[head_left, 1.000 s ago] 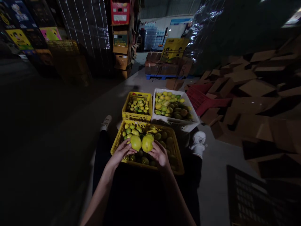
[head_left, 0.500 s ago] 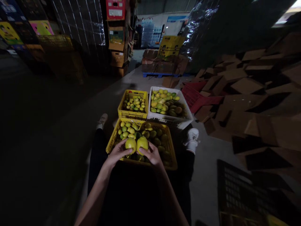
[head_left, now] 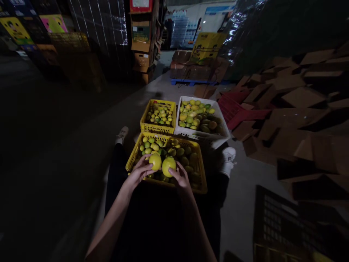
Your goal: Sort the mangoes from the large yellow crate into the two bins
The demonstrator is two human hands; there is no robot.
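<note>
Fruits (head_left: 155, 161) held: two, one in the left hand (head_left: 141, 169) and one in the right hand (head_left: 182, 176). Fruit-filled crates counted: three, namely one near yellow crate (head_left: 134, 153), one far yellow crate (head_left: 157, 128) and one white crate (head_left: 223, 118). Two shoes (head_left: 229, 155) noted. Heaped fruit (head_left: 155, 147) and cardboard boxes (head_left: 304, 99) could not be totalled.

you can't read a single word or number here. the blue sign (head_left: 220, 9) at the back, the white label (head_left: 141, 3) on the red box (head_left: 140, 10), the print (head_left: 141, 31) on the green-and-brown carton (head_left: 141, 38) below it and the marks (head_left: 212, 48) on the yellow carton (head_left: 207, 42) over the blue pallet (head_left: 191, 82) are too small and dim.
</note>
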